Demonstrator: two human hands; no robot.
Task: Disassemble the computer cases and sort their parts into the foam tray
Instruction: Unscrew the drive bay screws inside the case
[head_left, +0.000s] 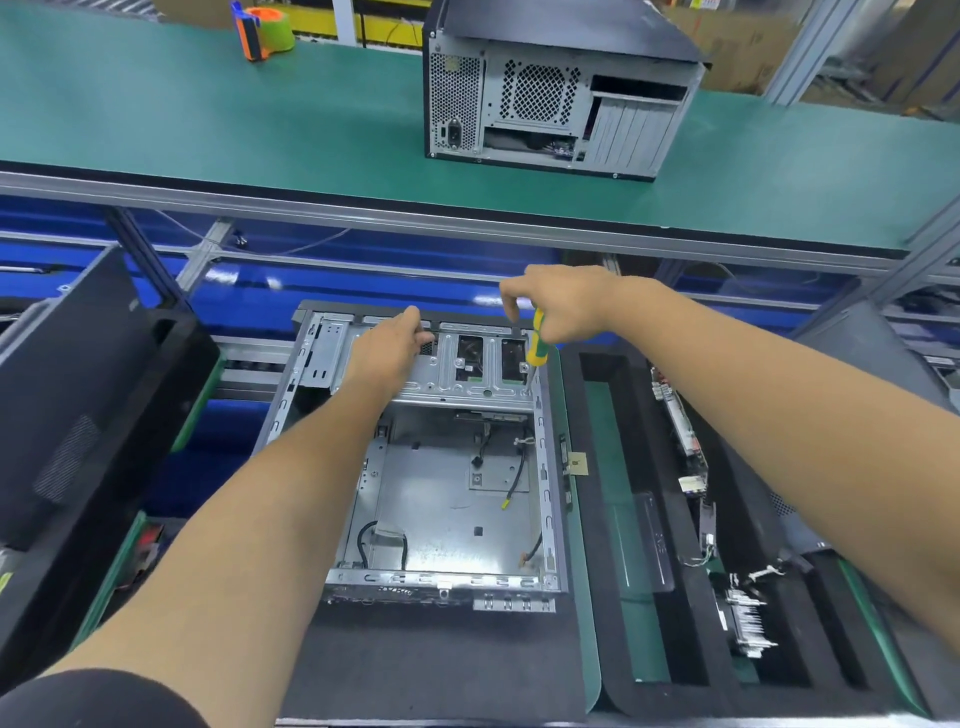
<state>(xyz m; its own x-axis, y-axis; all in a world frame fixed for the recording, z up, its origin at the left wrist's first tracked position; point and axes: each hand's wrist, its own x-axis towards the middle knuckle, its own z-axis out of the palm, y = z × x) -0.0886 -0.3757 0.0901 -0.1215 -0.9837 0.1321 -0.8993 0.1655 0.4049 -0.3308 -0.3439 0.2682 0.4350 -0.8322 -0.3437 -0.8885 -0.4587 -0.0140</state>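
1. Head view — open computer case (447, 467) lying on its side on a dark mat at the near surface, stripped down to bare stamped sheet metal with a few loose black cables inside.
2. Left hand (389, 348) resting on the perforated drive cage (457, 374) at the far end of the case, fingers loosely curled over the metal, bracing rather than clearly gripping.
3. Right hand (561, 306) wrapped round the yellow-and-green screwdriver (536, 345), held upright with its tip down at the cage's right corner.
4. Step in hand, by the look of it: backing out a cage screw. Next move probably calls for steady downward pressure and a square tip — screw head too small to see.
5. Black foam tray (675, 519) just right of the case, long slots cut in soft foam; circuit boards and a finned metal part already seated in the right-hand slots.
6. Second closed case (556, 93) well apart on the green belt, rear grille facing; orange-and-green tape dispenser (265, 31) further left.
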